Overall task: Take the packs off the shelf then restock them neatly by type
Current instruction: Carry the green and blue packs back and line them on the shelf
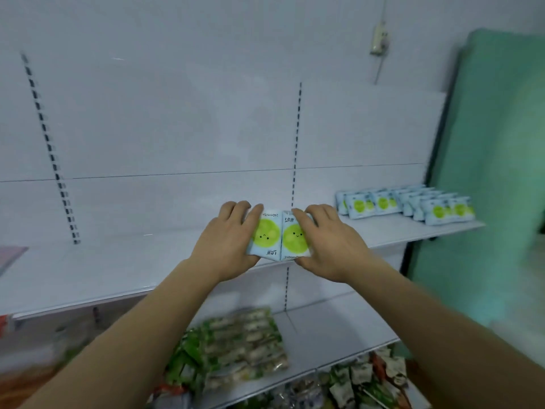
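At the front of a white upper shelf [383, 234], a person presses two pale blue packs side by side, each printed with a green smiling circle. Their left hand [227, 240] curls its fingers over the far edge of the left pack [267, 234], thumb under the near edge; their right hand [327, 240] grips the right pack [295, 239] the same way, index finger laid across its upper corner. The two packs touch along their inner edges (their printed text runs in opposite directions). Further right on the same shelf, well apart from the hands, stands a row of matching packs [407, 203], upright and overlapping. On the lower shelf [339, 335] lies a pile of green snack packets [241, 346], and below that more mixed packets [365, 376], blurred. A green curtain [495, 172] hangs at the right.
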